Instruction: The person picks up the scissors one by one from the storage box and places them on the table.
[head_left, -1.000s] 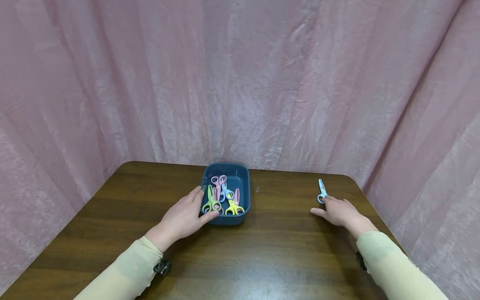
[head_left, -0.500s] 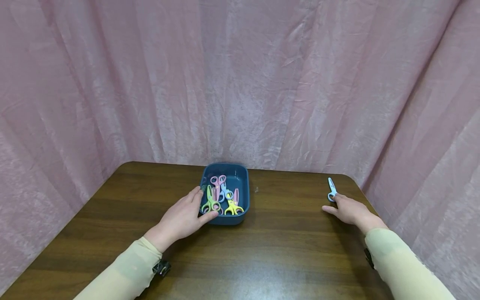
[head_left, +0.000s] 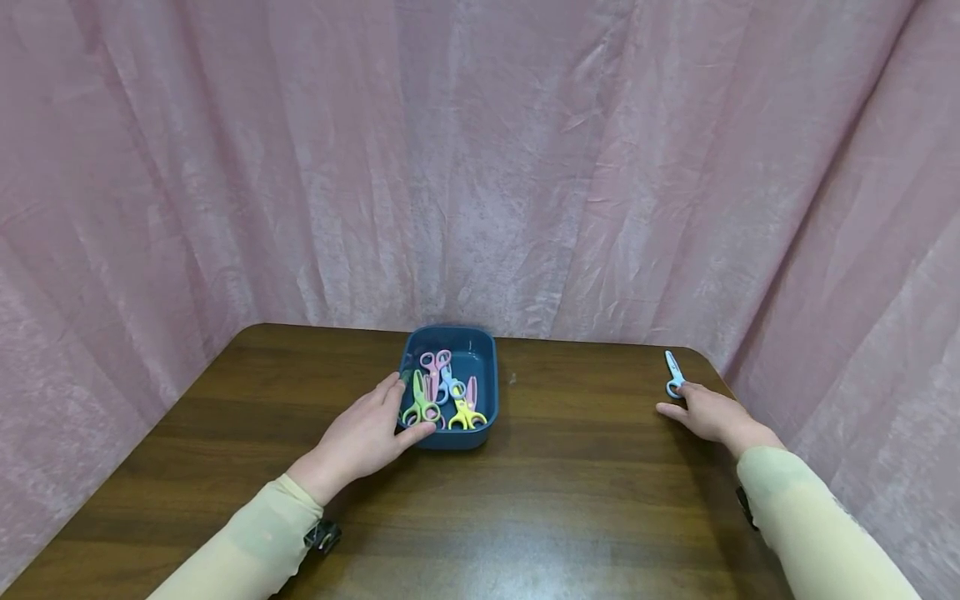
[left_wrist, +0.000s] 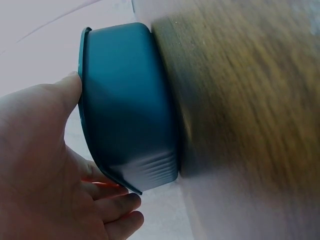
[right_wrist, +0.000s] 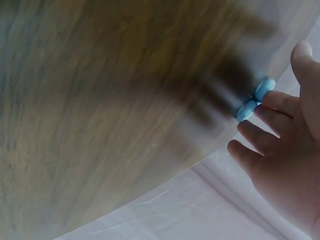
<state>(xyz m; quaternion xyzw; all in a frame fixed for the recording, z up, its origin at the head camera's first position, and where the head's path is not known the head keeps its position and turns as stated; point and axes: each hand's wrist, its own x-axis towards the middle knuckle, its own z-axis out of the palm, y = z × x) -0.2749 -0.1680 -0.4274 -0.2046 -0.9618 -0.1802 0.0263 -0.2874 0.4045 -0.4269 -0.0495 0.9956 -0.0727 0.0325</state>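
Note:
Light blue scissors [head_left: 671, 365] lie at the table's far right, blades pointing away. My right hand [head_left: 716, 414] touches their handle with straight fingertips, the thumb spread apart. In the right wrist view, the fingertips meet the blue handle loops [right_wrist: 245, 111]; the blades are hidden there. At the near left corner of a dark blue box [head_left: 453, 442], my left hand [head_left: 363, 437] rests with relaxed fingers along the left side and the thumb at the front rim. Inside lie green scissors [head_left: 418, 398], pink scissors [head_left: 432, 379], yellow scissors [head_left: 467, 417] and light blue scissors [head_left: 447, 385], overlapping.
The brown wooden table [head_left: 555, 483] has a rounded far right corner near the loose scissors. Pink curtains [head_left: 517, 183] hang close behind the table and along the right side. The box stands near the table's back edge.
My right hand has moved right and slightly away from me, and the light blue scissors have slid along with it. My left hand and the box have stayed almost where they were.

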